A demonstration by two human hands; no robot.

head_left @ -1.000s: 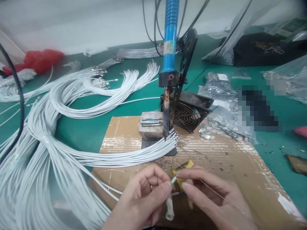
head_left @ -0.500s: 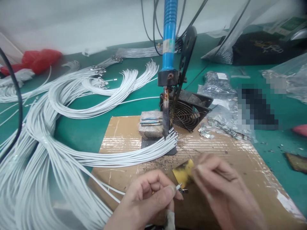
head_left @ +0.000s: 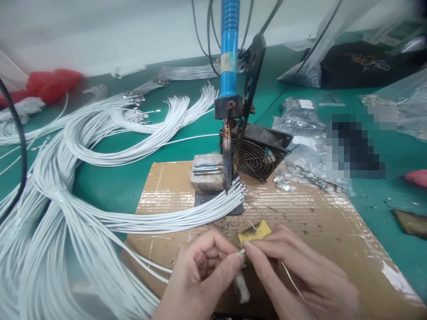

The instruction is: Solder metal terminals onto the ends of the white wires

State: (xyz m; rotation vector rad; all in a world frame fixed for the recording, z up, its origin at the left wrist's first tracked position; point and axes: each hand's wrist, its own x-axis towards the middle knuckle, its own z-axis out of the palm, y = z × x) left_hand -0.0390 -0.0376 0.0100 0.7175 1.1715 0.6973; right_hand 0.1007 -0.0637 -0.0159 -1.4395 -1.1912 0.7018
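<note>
My left hand (head_left: 207,266) pinches a white cable (head_left: 156,266) close to its end, between thumb and forefinger. A whitish wrap (head_left: 242,289) shows below these fingertips. My right hand (head_left: 296,266) meets the left at the cable end, its thumb and fingers closed on a thin pale wire (head_left: 292,280) that looks like solder wire. The pinched tips hide the cable's very end. Just behind my fingers lies a yellow pad (head_left: 258,232) with dark stains. Farther back, a blue-handled soldering iron (head_left: 229,66) hangs tip down over a row of white cable ends (head_left: 230,198).
Cardboard (head_left: 316,235) covers part of the green table (head_left: 113,186). Bundled white cables (head_left: 53,178) fill the left side. Behind the iron stand a block with metal rods (head_left: 207,175) and a black fan (head_left: 258,155). Small metal parts (head_left: 285,182) and plastic bags (head_left: 300,124) lie right.
My right hand has come left and now touches the left hand's fingertips at the cable end. The thin wire now shows in it. The whole view has shifted slightly.
</note>
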